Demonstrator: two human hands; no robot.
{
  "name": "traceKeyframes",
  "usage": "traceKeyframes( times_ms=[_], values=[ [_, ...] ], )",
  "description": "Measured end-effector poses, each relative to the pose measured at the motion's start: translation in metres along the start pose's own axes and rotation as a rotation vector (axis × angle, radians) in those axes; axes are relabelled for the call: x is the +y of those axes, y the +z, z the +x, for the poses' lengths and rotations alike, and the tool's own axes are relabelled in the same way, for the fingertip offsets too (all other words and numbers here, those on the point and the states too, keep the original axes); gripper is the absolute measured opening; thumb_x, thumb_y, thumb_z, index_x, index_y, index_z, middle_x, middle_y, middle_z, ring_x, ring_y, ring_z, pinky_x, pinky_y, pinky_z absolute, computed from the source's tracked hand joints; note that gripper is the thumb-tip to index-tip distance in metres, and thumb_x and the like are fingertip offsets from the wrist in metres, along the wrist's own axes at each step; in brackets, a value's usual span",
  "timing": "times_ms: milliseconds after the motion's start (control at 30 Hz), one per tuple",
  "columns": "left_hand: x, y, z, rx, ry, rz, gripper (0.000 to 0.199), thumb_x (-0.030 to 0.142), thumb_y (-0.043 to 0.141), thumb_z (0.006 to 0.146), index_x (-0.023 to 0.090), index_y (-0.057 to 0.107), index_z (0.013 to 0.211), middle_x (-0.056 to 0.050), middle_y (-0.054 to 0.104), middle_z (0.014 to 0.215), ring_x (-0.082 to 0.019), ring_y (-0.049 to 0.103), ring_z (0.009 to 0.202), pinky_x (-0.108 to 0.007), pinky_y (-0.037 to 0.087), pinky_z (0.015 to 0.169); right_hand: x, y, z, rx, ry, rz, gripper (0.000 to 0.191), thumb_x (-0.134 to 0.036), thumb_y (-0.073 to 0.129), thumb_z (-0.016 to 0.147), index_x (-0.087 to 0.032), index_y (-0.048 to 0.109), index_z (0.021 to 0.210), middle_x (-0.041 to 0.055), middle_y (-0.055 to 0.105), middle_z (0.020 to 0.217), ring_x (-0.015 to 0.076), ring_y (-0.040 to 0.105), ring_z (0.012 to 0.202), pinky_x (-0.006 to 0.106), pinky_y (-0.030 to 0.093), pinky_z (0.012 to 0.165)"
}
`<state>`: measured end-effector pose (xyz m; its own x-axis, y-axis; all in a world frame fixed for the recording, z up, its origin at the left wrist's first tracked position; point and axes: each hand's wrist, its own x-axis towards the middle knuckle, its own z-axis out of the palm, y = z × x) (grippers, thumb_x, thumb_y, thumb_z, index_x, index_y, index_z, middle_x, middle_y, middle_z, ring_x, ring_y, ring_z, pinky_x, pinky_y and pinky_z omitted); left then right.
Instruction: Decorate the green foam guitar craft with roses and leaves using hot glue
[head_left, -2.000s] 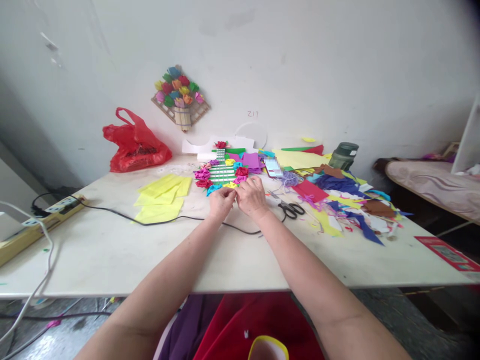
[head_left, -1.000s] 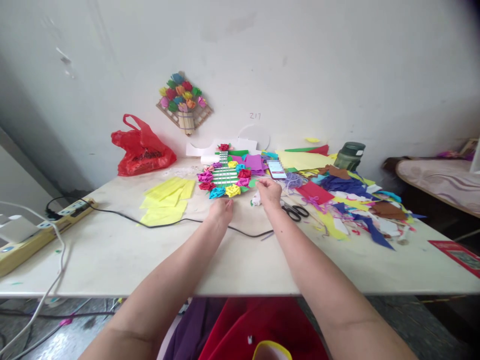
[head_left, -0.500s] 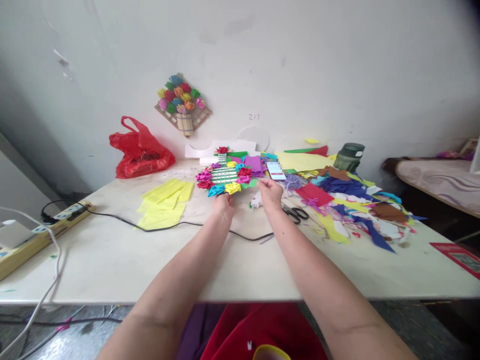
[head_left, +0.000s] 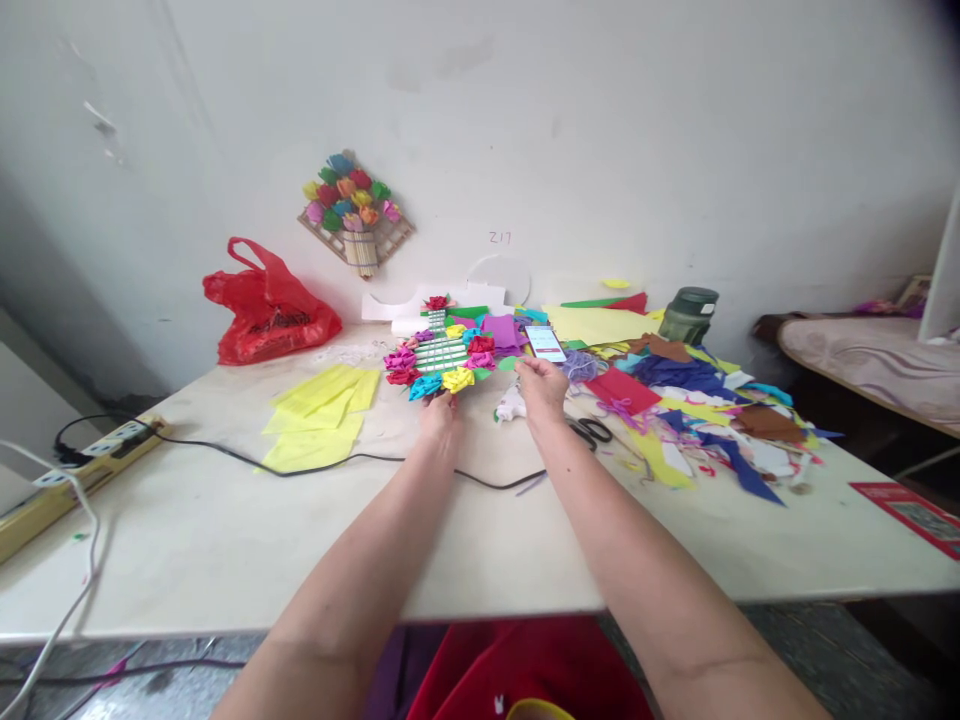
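Observation:
My left hand point(head_left: 440, 412) is closed on the lower edge of a guitar-shaped craft point(head_left: 441, 352), its fingers partly hidden beneath it. Crinkled paper flowers in red, pink, blue, yellow and purple ring the craft's green-and-white striped middle. To its right, my right hand point(head_left: 543, 387) pinches a small green paper leaf point(head_left: 509, 364) between thumb and fingertips. A small gap shows between this leaf and the craft's flowers. Just below the leaf lies a white glue gun point(head_left: 511, 404), partly covered by the right hand. Black-handled scissors point(head_left: 592, 432) rest behind my right wrist.
Yellow paper sheets point(head_left: 319, 415) and a red plastic bag point(head_left: 270, 310) are on the left. A black cable point(head_left: 300, 470) crosses the table from a power strip point(head_left: 90, 465). A phone point(head_left: 545, 343), paper scraps point(head_left: 720, 400) and a dark green cup point(head_left: 688, 315) are on the right.
The view has shifted slightly. The green leaf in my right hand now stands a little farther from the craft's flowers. My left hand keeps its hold on the craft.

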<state>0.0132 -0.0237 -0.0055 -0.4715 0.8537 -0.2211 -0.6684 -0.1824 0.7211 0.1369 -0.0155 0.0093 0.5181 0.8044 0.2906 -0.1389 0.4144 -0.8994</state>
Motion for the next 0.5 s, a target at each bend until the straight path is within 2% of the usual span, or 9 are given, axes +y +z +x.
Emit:
traceKeyframes(
  times_ms=[167, 300, 500],
  values=[
    [0.0021, -0.0029, 0.0063, -0.028, -0.044, -0.103, 0.036, -0.009, 0.042, 0.062, 0.021, 0.045, 0.082, 0.003, 0.052, 0.074, -0.006, 0.053, 0.061, -0.017, 0.043, 0.059, 0.0002, -0.0028, 0.0041, 0.021, 0.018, 0.042, 0.019, -0.028, 0.064, 0.051, -0.015, 0.064, 0.066, -0.0011, 0.061, 0.059, 0.0132, 0.055, 0.059, 0.028, 0.045, 0.064],
    [0.0014, -0.0039, 0.0084, -0.032, -0.119, -0.163, 0.022, -0.003, 0.04, 0.065, 0.019, 0.042, 0.069, 0.002, 0.047, 0.065, -0.007, 0.053, 0.058, -0.021, 0.046, 0.064, 0.0022, -0.0042, 0.0064, 0.026, 0.01, 0.044, 0.019, -0.028, 0.064, 0.052, -0.015, 0.065, 0.066, -0.0015, 0.062, 0.06, 0.0133, 0.056, 0.06, 0.029, 0.046, 0.065],
    [0.0015, -0.0035, 0.0079, -0.025, -0.104, -0.242, 0.009, 0.01, 0.053, 0.071, 0.018, 0.05, 0.074, 0.0, 0.056, 0.076, -0.008, 0.057, 0.066, -0.02, 0.045, 0.064, 0.0051, -0.0036, 0.0061, 0.035, 0.029, 0.106, 0.016, -0.025, 0.066, 0.05, -0.016, 0.066, 0.063, -0.0017, 0.063, 0.06, 0.0125, 0.056, 0.06, 0.028, 0.045, 0.065]
  ],
)
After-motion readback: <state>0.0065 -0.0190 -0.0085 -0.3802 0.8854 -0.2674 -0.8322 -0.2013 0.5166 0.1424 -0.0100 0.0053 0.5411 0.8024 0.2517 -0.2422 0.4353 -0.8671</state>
